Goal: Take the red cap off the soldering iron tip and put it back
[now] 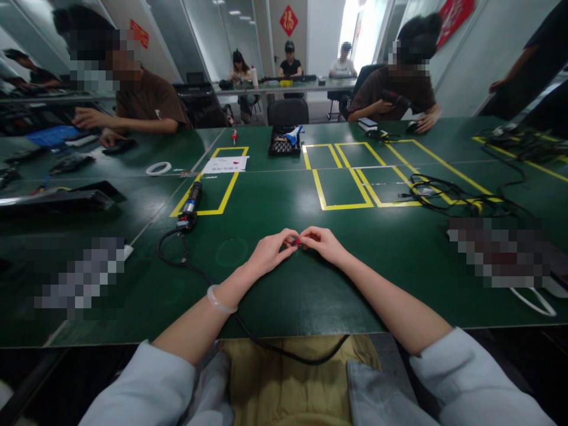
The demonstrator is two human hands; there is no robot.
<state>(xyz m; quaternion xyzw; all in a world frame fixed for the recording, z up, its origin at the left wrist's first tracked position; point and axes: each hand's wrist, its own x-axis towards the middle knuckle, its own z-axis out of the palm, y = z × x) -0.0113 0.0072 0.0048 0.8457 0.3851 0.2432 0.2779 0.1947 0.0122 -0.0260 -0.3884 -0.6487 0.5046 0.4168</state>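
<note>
Both hands meet above the middle of the green table [275, 296]. My left hand [271, 251] pinches a small red and dark piece [297, 241] between thumb and fingers. From the other side, my right hand [323, 242] grips the same piece with its fingertips. The piece is too small to name, and fingers cover most of it. To the left lies a dark cylindrical tool [191, 201] with a blue band, and a black cable runs from it toward the table's front edge.
Yellow tape outlines [346, 207] mark the table ahead. A black tray [284, 142] of parts, a white paper [225, 164] and a white ring [158, 168] lie farther back. Tangled black cables [461, 195] lie at right. Co-workers sit across the table on both sides.
</note>
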